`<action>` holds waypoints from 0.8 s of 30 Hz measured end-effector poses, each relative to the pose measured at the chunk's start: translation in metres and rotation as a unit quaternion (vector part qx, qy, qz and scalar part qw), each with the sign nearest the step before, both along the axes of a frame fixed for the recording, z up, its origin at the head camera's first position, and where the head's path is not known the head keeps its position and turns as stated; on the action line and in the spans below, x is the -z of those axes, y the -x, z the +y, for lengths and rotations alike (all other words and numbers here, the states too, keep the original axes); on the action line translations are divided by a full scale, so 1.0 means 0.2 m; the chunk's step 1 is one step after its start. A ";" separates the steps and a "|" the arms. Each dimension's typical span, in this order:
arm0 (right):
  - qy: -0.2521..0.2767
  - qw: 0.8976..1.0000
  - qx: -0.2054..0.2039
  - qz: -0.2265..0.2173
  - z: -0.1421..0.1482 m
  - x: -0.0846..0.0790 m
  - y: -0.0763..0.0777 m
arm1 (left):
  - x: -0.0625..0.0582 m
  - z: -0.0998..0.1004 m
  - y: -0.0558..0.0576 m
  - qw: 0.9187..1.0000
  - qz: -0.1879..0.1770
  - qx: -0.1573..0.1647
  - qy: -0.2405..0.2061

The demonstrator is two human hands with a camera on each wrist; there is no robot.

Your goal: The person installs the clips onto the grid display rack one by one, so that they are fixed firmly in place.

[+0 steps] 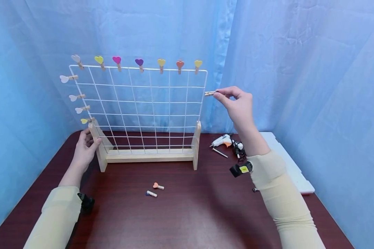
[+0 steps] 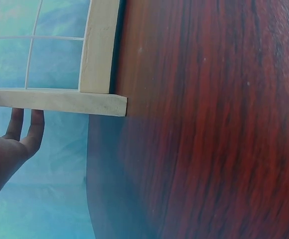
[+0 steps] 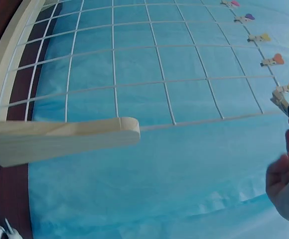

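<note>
One clothespin (image 1: 210, 93) pinched in right grip (image 1: 237, 103) (beside grid (image 1: 202, 100))

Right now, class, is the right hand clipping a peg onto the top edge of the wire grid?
No, the right hand holds the peg at the wire grid's right edge.

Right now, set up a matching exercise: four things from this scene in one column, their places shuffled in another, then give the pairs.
Things:
1. right hand
2. left hand
3. glue gun
4. orange heart clip

Places:
A. lying on the table in front of the grid stand
B. against the stand's left wooden foot
C. pinching a clothespin at the grid's right edge
D. on the table right of the stand

Pairs: 1-C, 2-B, 3-D, 4-A
</note>
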State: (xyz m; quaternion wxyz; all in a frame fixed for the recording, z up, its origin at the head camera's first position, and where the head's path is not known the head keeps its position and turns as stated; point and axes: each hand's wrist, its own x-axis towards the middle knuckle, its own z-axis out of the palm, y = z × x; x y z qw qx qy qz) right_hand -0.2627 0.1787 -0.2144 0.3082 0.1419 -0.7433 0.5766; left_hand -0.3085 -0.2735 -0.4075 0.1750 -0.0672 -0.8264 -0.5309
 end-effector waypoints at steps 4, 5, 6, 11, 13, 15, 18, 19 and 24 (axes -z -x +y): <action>0.103 0.995 0.012 0.000 0.00 0.02 0.10 | 0.00 0.00 0.00 1.000 -0.005 -0.001 0.001; 0.125 0.992 0.015 -0.002 0.01 0.02 0.12 | 0.00 0.00 0.00 1.000 -0.006 -0.002 0.000; 0.143 0.990 0.017 -0.003 0.01 0.03 0.14 | 0.00 0.00 0.00 1.000 -0.006 -0.001 0.000; 0.188 0.982 0.010 -0.018 -0.02 0.02 0.20 | 0.00 0.00 0.00 1.000 -0.009 -0.002 0.000; 0.188 0.982 0.004 -0.023 -0.04 0.02 0.21 | 0.00 0.00 0.00 1.000 -0.006 -0.002 -0.003; 0.182 0.983 0.002 -0.026 -0.06 0.03 0.22 | 0.00 0.00 0.01 1.000 -0.006 -0.004 0.000; 0.176 0.984 0.005 -0.031 -0.07 0.04 0.22 | 0.00 0.00 0.01 1.000 -0.004 -0.002 -0.002; 0.176 0.984 0.006 -0.034 -0.07 0.04 0.22 | 0.00 0.00 0.01 1.000 -0.004 -0.002 0.000; 0.159 0.986 0.002 -0.049 -0.06 0.05 0.22 | 0.01 0.00 0.01 1.000 -0.007 -0.002 -0.001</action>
